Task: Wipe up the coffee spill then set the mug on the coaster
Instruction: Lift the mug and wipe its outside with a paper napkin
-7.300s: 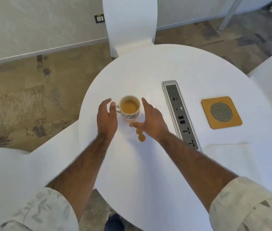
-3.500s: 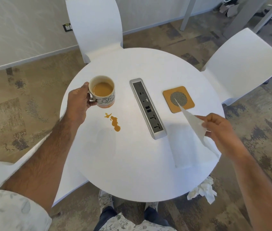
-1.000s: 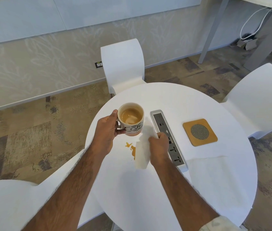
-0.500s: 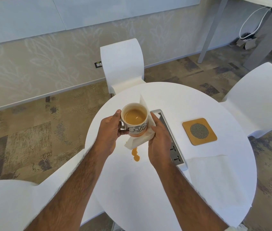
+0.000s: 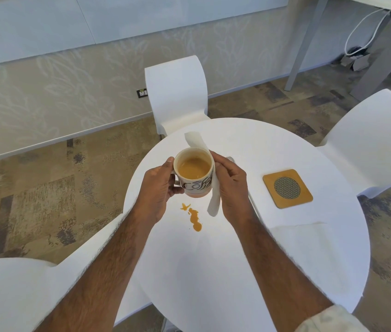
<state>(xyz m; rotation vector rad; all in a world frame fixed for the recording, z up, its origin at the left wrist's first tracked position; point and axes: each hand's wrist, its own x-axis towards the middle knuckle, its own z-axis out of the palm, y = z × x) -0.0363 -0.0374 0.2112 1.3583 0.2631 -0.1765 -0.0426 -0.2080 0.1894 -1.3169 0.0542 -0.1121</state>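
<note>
A white mug (image 5: 195,185) full of coffee, with dark lettering, is held above the round white table (image 5: 225,271). My left hand (image 5: 159,188) grips its handle. My right hand (image 5: 231,188) presses a white paper napkin (image 5: 214,197) against the mug's right side; the napkin's ends stick out above the rim and hang below the mug. An orange-brown coffee spill (image 5: 193,218) lies on the table just below the mug. The square tan coaster (image 5: 287,188) with a round mesh centre sits to the right.
Another white napkin (image 5: 309,250) lies flat at the table's near right. The table's power strip is mostly hidden behind my right hand. White chairs stand at the far side (image 5: 176,94), the right (image 5: 369,140) and the near left (image 5: 10,295).
The mug has risen a little and the napkin has shifted from under the mug to its right side. The spill shows more fully below the mug.
</note>
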